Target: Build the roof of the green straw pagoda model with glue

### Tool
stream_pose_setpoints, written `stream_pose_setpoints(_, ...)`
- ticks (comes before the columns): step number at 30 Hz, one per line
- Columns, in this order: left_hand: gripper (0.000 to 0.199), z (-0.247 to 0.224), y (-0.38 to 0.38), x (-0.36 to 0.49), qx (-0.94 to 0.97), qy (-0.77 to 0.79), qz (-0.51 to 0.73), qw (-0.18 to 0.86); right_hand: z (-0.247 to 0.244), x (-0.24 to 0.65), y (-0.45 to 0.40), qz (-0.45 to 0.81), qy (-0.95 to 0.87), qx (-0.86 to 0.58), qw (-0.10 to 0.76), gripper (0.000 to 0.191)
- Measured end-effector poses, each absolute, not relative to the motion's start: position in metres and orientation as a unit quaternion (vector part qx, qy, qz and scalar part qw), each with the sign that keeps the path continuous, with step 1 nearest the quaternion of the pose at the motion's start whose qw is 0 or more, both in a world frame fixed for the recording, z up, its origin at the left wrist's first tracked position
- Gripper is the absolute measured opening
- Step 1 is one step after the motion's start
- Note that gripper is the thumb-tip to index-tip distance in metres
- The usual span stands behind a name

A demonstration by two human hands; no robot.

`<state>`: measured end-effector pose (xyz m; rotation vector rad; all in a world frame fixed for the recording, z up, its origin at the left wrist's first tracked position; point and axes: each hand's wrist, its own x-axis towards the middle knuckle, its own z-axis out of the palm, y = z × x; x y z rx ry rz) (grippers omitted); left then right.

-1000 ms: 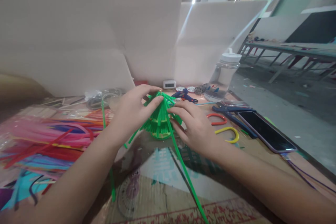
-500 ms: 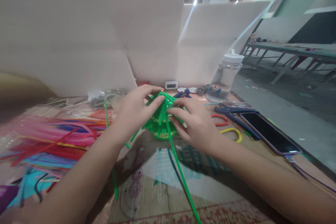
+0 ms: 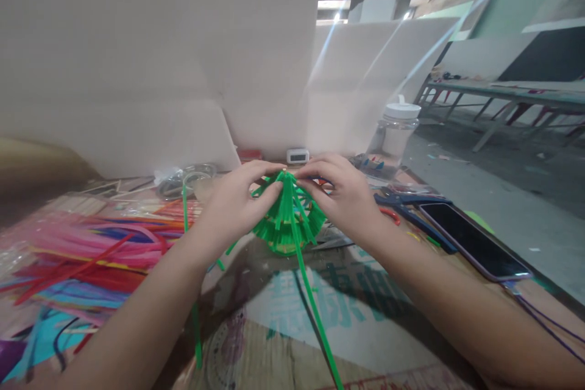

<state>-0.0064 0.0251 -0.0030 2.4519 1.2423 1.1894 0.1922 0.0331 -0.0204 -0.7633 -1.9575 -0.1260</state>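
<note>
A small cone-shaped tree (image 3: 287,237) made of green pipe cleaners stands upright in the middle of the table, its strips fanning down in tiers. The thumb and fingers of my left hand (image 3: 228,210) pinch it near the top from the left side. My right hand (image 3: 347,195) has thumb and fingertips closed on a green pipe cleaner at the upper right of the cone; its fingertips partly hide that strip. One long green pipe cleaner (image 3: 316,311) runs from the cone down toward the front edge. Another green pipe cleaner (image 3: 186,207) stands beside my left wrist.
Bundles of coloured pipe cleaners (image 3: 91,241) lie at the left. On the right are pliers (image 3: 415,213), a phone (image 3: 473,241) with a cable, and a clear bottle (image 3: 395,134). Scissors lie partly under my right hand. A small white digital display (image 3: 298,156) stands behind, against white boards (image 3: 159,55).
My right hand has risen from the cone's lower right side to near its top, uncovering the right tiers and the scissor blades. My left hand keeps its hold. The view has tilted slightly.
</note>
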Motion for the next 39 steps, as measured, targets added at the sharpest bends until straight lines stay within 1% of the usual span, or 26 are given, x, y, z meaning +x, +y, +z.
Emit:
stream_pose_setpoints(7,0.027,-0.006,0.025,-0.007,0.829,0.387,0.401,0.050,-0.029,0.190,0.031,-0.080,-0.803,-0.314,0.501,0.005)
stream_pose_setpoints(18,0.026,-0.005,0.023,-0.005,0.837,0.364,0.405,0.055,-0.031,0.189,0.029,-0.109,-0.799,-0.301,0.509,0.006)
stream_pose_setpoints(28,0.026,-0.006,0.023,-0.002,0.823,0.393,0.407,0.054,-0.031,0.188,0.029,-0.102,-0.808,-0.306,0.493,0.012)
stream_pose_setpoints(33,0.026,-0.009,0.028,-0.003,0.803,0.419,0.419,0.060,-0.025,0.189,0.025,-0.030,-0.821,-0.308,0.480,0.016)
stream_pose_setpoints(36,0.026,-0.010,0.032,-0.008,0.789,0.444,0.419,0.060,-0.021,0.193,0.015,0.055,-0.796,-0.352,0.490,0.011)
stream_pose_setpoints(37,0.026,-0.011,0.033,-0.009,0.785,0.452,0.419,0.059,-0.021,0.196,0.012,0.093,-0.785,-0.375,0.484,0.012)
stream_pose_setpoints(39,0.027,-0.011,0.036,-0.012,0.785,0.452,0.418,0.062,-0.024,0.201,0.007,0.185,-0.774,-0.418,0.439,0.030)
